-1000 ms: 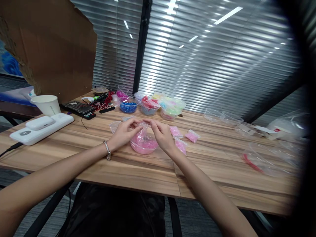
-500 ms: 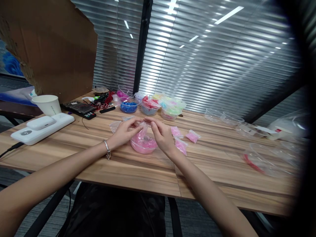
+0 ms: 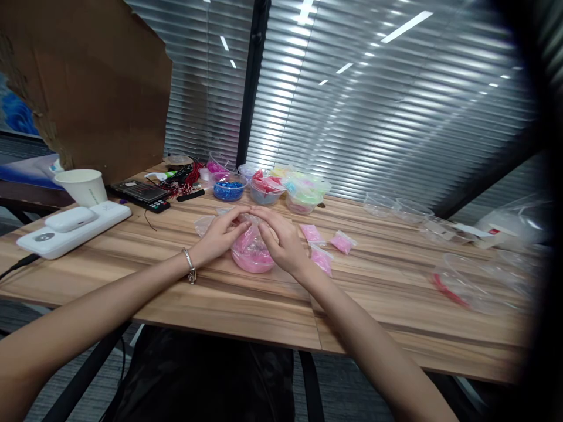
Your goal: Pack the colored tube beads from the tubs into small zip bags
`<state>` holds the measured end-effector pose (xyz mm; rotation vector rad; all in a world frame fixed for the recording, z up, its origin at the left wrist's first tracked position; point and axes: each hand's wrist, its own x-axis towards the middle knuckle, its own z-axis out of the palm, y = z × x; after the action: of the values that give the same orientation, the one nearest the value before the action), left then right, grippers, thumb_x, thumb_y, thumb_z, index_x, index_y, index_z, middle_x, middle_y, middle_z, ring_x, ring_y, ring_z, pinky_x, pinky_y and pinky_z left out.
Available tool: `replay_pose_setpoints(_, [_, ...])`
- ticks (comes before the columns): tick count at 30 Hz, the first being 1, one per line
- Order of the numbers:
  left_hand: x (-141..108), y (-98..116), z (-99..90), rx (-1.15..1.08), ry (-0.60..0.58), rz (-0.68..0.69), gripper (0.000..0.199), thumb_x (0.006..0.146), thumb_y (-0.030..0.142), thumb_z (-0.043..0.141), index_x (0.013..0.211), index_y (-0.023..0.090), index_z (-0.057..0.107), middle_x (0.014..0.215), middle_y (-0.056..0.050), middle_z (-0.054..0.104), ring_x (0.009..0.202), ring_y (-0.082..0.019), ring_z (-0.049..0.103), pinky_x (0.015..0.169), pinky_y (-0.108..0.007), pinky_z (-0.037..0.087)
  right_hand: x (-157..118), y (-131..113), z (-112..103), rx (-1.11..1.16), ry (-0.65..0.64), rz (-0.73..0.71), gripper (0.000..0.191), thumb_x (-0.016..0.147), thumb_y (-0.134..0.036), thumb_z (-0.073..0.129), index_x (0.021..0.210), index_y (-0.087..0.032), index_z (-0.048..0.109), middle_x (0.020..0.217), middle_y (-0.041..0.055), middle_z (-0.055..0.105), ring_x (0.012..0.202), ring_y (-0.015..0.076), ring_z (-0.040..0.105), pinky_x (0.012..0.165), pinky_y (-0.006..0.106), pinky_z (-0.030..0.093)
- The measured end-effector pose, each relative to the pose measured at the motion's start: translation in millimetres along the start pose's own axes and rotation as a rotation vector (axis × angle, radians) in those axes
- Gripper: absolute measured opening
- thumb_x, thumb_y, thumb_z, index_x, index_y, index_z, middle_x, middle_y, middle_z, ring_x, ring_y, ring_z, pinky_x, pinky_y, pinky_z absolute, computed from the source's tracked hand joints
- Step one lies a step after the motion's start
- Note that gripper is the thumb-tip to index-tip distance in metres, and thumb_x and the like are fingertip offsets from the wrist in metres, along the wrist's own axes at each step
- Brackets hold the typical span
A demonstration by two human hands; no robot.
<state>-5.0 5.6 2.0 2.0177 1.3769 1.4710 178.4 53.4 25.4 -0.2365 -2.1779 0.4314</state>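
- The left hand point(image 3: 220, 235) and right hand point(image 3: 284, 241) arch together over a clear bowl point(image 3: 251, 264) of pink material, their leading fingers meeting at the top
- Between them a clear plastic bag point(image 3: 250, 237) with pink showing through sits above the bowl, at its far side
- The fingers are curved around the bag's upper part; whether they pinch it tightly or merely rest against it, I cannot tell, as the hands hide the contact
- The bowl stands upright on the desk point(image 3: 281, 310), and no finger plainly steadies its near rim, so a wrist brushing the side could slide or tip it
- If the bag's mouth is open and the hold slackens, pink bits could scatter outside the bowl
- Thin, slippery film could also crumple or tear under an uneven pull
- Pink packets point(image 3: 343, 241) lie just beyond the right hand, where a sweeping elbow or forearm could drag them
- Left of the left hand, a flat clear pouch point(image 3: 203, 225) could snag on the bracelet point(image 3: 190, 266)
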Motion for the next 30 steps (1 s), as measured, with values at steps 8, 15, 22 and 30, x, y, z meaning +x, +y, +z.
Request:
replay_pose_setpoints(8, [-0.2,4.6,0.8,0.006,0.007,-0.02,0.031,0.093,0.038,0.051,0.119,0.022,0.056,0.11,-0.005,0.063,0.099,-0.019,0.059,0.085,-0.03,0.049,-1.2,0.2,0.8,-0.069,0.062,0.112,0.028,0.098,-0.026,0.038,0.118,-0.021,0.057,0.118,0.0078,0.064,0.112,0.0208,0.058,0.098,0.039,0.045])
replay_pose_setpoints(15, [-0.4,4.3,0.8,0.01,-0.004,-0.003,0.03,0.093,0.036,0.051,0.119,0.021,0.055,0.112,-0.006,0.063,0.102,-0.021,0.059,0.087,-0.032,0.049,-0.2,0.2,1.8,-0.096,0.073,0.104,0.025,0.098,-0.023,0.038,0.107,-0.021,0.061,0.112,0.0074,0.066,0.114,0.0214,0.057,0.101,0.041,0.043])
replay_pose_setpoints(22, [-1.9,4.4,1.5,-0.026,0.014,-0.014,0.033,0.093,0.035,0.052,0.123,0.023,0.05,0.112,-0.006,0.06,0.106,-0.022,0.057,0.089,-0.034,0.049,-0.9,-3.3,-0.9,0.007,0.019,0.012,0.035,0.096,-0.017,0.041,0.13,-0.021,0.05,0.131,0.0071,0.058,0.123,0.0185,0.052,0.105,0.037,0.041])
replay_pose_setpoints(30, [-1.4,-2.7,3.3,-0.174,0.015,-0.038,0.047,0.089,0.036,0.058,0.132,0.025,0.041,0.107,-0.006,0.056,0.1,-0.02,0.056,0.089,-0.034,0.048,-0.6,-0.2,-2.2,-0.005,0.008,-0.019,0.041,0.094,-0.019,0.041,0.135,-0.024,0.043,0.139,0.0074,0.05,0.131,0.0213,0.044,0.111,0.044,0.037])
